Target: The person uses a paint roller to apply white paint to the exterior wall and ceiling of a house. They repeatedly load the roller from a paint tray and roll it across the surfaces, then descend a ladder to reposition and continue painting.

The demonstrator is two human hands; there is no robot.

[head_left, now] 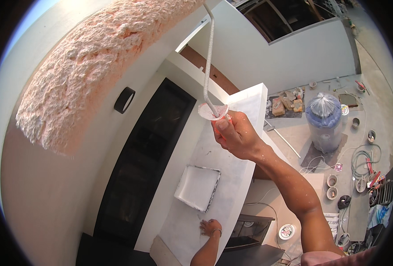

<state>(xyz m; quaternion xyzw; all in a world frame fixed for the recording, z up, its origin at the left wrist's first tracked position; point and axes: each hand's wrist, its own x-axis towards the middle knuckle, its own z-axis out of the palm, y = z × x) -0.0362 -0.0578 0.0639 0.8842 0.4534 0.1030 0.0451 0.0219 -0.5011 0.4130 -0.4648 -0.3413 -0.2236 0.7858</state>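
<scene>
My right hand is raised and closed around the red handle of a paint roller. A pale, paint-spotted guard sits at the top of the handle. From it the bent metal rod runs up to the large, shaggy, cream-pink roller cover, which is close to the camera at the upper left, by the white wall. Whether the cover touches the wall I cannot tell. My left hand lies flat, fingers spread, on the white ledge. Just beyond it stands a square tray coated with white paint.
A dark window and a round black wall lamp are at left. Far below the ledge, on the ground, stand a plastic-covered blue drum, several small pots, a coiled hose and a white-lidded bucket. Cables cross the floor.
</scene>
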